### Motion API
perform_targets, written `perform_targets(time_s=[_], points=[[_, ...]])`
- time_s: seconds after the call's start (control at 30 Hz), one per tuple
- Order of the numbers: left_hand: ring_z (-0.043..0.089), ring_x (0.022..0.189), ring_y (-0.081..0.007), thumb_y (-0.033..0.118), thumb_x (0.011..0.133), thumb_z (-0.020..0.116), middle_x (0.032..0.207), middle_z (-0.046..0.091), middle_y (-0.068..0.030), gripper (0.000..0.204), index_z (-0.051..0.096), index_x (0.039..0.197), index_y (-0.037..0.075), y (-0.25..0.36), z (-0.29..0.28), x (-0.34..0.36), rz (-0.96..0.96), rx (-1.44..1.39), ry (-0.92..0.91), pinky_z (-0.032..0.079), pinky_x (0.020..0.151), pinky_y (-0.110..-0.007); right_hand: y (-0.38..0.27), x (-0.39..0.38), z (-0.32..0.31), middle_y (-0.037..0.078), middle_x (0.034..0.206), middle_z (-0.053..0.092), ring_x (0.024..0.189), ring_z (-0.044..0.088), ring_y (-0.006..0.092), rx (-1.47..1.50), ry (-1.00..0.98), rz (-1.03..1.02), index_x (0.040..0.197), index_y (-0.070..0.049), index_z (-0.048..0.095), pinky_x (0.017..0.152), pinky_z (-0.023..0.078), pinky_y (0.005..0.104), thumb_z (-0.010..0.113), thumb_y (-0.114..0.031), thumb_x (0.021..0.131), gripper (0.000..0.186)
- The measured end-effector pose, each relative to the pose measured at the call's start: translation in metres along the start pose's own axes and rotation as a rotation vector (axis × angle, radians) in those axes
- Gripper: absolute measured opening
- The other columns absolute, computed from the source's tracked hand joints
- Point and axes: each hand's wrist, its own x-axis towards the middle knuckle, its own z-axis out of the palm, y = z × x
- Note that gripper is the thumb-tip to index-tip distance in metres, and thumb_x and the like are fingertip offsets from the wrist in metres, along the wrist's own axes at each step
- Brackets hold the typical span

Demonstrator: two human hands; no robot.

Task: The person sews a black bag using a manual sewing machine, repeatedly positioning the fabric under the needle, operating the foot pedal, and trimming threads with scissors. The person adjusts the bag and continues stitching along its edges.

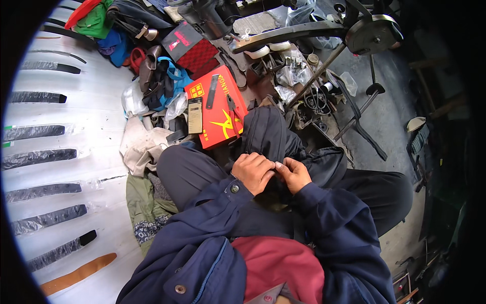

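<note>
A black fabric bag (264, 134) lies bunched across my lap, with seams running along its raised part. My left hand (253, 172) has its fingers curled down on the near edge of the bag. Right beside it, my right hand (294, 175) pinches the same edge between thumb and forefinger. The fingertips of both hands nearly meet, and whatever small part lies between them is hidden. Just beyond the bag is a red box (206, 133) with yellow print. On it rest a flat dark metal blade (212, 91), a pair of pliers (233, 107) and a phone (195, 115).
A hand-cranked machine with a metal wheel (374, 35) and long arm (291, 36) stands beyond the bag to the right. Shoes, plastic bags and small parts crowd its base. Wrapped dark strips (40, 156) hang on the pale panel at left. A beige cloth (143, 144) lies by my left knee.
</note>
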Motion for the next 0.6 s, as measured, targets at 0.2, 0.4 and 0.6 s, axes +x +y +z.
perform_targets(time_s=[0.2,0.4,0.6], points=[[0.064,0.077,-0.0253,0.007,0.073,0.075,0.079,0.065,-0.0054,0.014,0.067,0.085,0.009,-0.005,-0.002,0.005,-0.002,-0.179,-0.038,0.049,0.071,-0.036,-0.005,-0.001,-0.003,-0.001,0.069,0.049,0.065,0.045,0.0073,0.02,-0.077,0.016,0.079,-0.004,0.053,0.058,0.039,0.027,0.06,-0.021,0.101,0.028],[0.061,0.085,-0.0285,0.009,0.078,0.073,0.083,0.063,-0.0061,0.013,0.063,0.087,0.007,-0.021,-0.016,0.013,-0.126,-0.412,-0.292,0.05,0.075,-0.038,-0.011,-0.006,-0.009,-0.001,0.07,0.051,0.064,0.048,0.0086,0.058,-0.186,0.067,0.081,-0.005,0.055,0.059,0.041,0.0274,0.061,-0.022,0.101,0.027],[0.064,0.083,-0.0271,0.015,0.082,0.074,0.084,0.064,-0.0068,0.013,0.066,0.088,0.006,-0.048,-0.034,0.048,-0.145,-0.558,-0.626,0.05,0.073,-0.035,-0.021,-0.015,-0.015,0.0,0.074,0.059,0.067,0.054,0.0079,0.146,-0.076,0.122,0.078,-0.005,0.055,0.062,0.045,0.0257,0.057,-0.018,0.098,0.024]])
